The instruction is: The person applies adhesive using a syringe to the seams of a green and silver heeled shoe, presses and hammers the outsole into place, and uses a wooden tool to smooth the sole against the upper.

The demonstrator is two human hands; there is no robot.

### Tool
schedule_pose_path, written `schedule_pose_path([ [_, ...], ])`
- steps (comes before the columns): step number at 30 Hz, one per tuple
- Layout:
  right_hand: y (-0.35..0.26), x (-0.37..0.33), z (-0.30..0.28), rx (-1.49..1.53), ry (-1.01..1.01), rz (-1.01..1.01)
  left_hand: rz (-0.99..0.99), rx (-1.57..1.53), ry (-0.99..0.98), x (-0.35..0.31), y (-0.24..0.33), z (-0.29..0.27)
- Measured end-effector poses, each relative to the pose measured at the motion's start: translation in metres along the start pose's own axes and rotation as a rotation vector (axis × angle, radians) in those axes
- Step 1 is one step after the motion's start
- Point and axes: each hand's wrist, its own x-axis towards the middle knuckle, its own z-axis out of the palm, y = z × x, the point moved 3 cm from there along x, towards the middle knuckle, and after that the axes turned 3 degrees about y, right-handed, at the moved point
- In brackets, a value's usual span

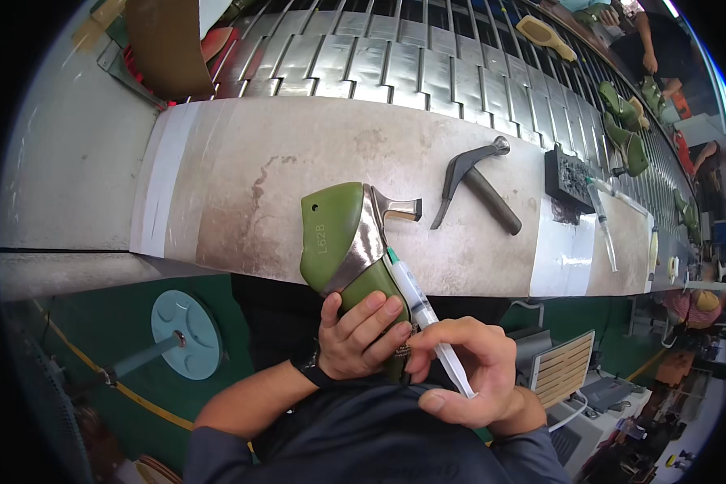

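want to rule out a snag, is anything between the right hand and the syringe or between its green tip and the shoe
Nothing visible: the right hand holds the syringe, whose green tip sits at the edge of the shoe, though contact is unclear. The hammer lies farther right, out of the way.

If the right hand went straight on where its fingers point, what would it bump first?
The right hand would probably meet the green shoe form first, or possibly the left hand holding it; depth is unclear.
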Motion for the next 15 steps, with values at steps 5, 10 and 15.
schedule_pose_path([
  [5,-0.0018,-0.0017,0.0006,-0.007,-0.004,0.007,0.014,0.001,-0.006,-0.0018,-0.0023,-0.0007],
  [10,-0.0032,-0.0028,0.001,-0.009,-0.009,0.018,0.022,-0.005,-0.014,-0.0015,-0.0037,-0.002],
  [15,-0.0052,-0.0039,0.0025,-0.01,-0.011,0.02,0.014,-0.02,-0.007,-0.003,-0.0039,-0.0025],
])
